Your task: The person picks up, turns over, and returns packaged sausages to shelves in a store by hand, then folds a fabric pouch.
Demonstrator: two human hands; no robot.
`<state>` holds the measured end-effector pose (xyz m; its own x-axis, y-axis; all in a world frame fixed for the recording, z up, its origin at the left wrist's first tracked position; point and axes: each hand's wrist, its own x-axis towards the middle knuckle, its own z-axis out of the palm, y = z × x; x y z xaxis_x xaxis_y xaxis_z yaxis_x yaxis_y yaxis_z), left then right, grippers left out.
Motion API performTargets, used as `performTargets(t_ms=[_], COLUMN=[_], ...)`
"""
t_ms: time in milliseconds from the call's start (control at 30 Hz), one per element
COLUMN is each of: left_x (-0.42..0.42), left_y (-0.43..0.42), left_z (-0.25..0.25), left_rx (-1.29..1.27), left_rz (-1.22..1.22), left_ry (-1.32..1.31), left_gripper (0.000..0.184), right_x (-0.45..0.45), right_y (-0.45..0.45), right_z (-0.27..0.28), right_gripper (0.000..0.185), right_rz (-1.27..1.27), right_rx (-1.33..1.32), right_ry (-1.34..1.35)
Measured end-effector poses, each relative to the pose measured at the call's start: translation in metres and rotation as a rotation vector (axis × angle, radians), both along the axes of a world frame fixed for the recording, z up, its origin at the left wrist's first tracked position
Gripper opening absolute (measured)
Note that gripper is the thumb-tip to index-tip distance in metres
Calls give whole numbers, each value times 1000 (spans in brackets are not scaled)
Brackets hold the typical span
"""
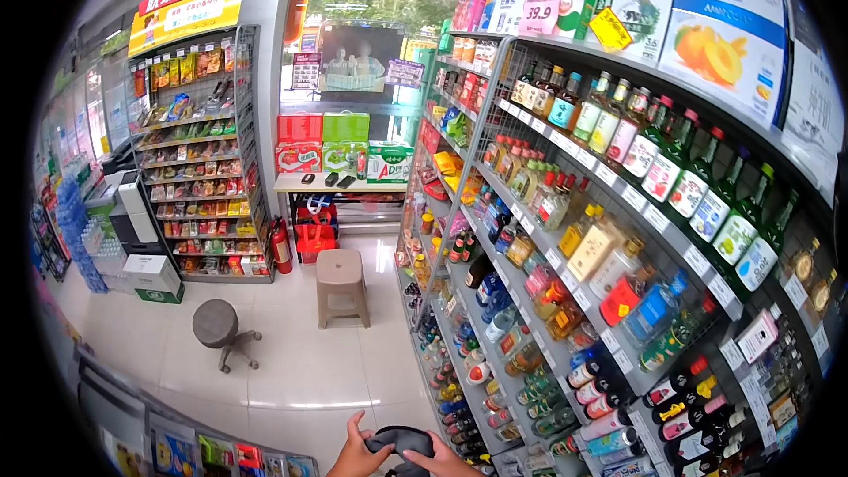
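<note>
At the bottom centre of the head view, my left hand [360,452] and my right hand [436,458] hold a dark grey, soft-looking item [399,438] between them. My left thumb presses on its left side while the left index finger points up, away from it. The right thumb lies on the item's right side. Its lower part runs out of the frame, and what it is cannot be made out. Both hands are above the pale tiled floor, left of the bottle shelves.
Bottle shelves [565,146] fill the right side, with cartons [724,44] on top. A beige stool [342,278] and a round wheeled stool [215,324] stand on the floor. Further back are a snack rack [193,138], a fire extinguisher [281,246] and a table [291,184] with boxes.
</note>
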<state>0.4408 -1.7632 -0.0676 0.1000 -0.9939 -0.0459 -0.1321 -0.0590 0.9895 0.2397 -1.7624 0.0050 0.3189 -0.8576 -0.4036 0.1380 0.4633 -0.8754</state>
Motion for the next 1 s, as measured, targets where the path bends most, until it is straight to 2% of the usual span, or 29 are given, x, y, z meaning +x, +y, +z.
performTargets(t_ms=[67,100,133,200,267,333,400,467,500,533,600,667,733,767,800,867,900,967,1000], left_x=[33,49,61,82,98,108,114,114,114,114,113,116,121,122,123,129,132,140,146], left_y=[-24,-34,-39,-50,-61,-75,-83,-93,-100,-107,-121,-133,-147,-154,-161,-177,-188,-213,-225], left_z=[-17,25,45,71,91,87,63,95,106,105,98,106,109,111,112,116,113,101,98], left_rx=[73,120,114,55,74,91,33,92,150,148,59,100,232,109,111,333,333,233,232], left_rz=[-237,-363,-364,-386,-379,-372,-258,-238,-216,-214,-58,5,47,65,81,124,143,178,200], left_ry=[-25,-154,-151,-377,-291,-209,29,73,116,117,167,198,354,303,294,397,389,852,845], left_gripper=[56,35,35,24,26,28,29,31,33,33,37,39,38,38,38,40,40,39,39], right_x=[20,29,36,48,67,77,82,91,98,99,93,85,81,81,81,85,87,90,91], right_y=[-28,-43,-57,-80,-93,-109,-121,-128,-127,-131,-143,-161,-184,-199,-215,-249,-267,-301,-318], right_z=[-5,-11,-20,-33,-9,-2,0,18,38,40,28,9,-10,-18,-25,-36,-40,-48,-52], right_gripper=[70,70,69,67,60,53,50,48,48,48,49,50,51,52,53,54,54,56,56], right_rz=[-23,-26,-31,-41,-95,-127,-103,-76,-119,-82,85,288,503,607,699,834,890,938,929], right_rx=[-130,-136,-202,-334,-240,-188,-120,-49,134,166,173,161,134,116,94,55,41,32,50], right_ry=[247,250,391,674,708,337,276,215,57,28,8,12,26,26,26,16,3,-37,-66])
